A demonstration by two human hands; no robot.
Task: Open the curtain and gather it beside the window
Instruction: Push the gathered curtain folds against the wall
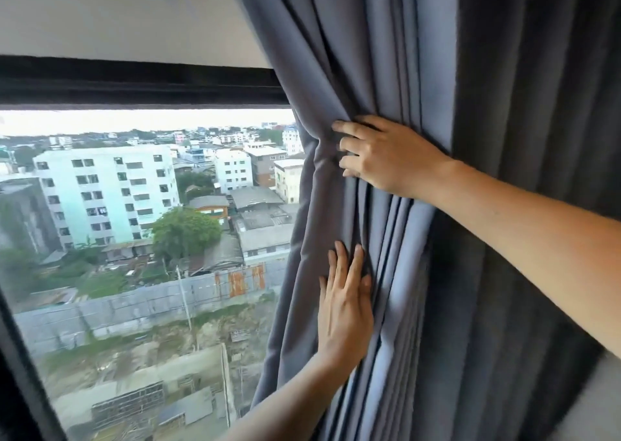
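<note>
Grey-blue pleated fabric curtain [396, 87] is bunched at the right side of the black-framed glass window [141, 84], most of the pane uncovered w/ city buildings visible thru it. Right hand [383, 155] sits higher up: grip curled, fingers [349, 128] hooked over the curtain's leading edge and pinching the folds together where they cinch in. Left hand [346, 302] is below it, grip flat & spread, fingers pointing up, palm pressed against the pleats, not closed round anything. Both forearms bare. Darker curtain folds hang further right, behind the right arm.
</note>
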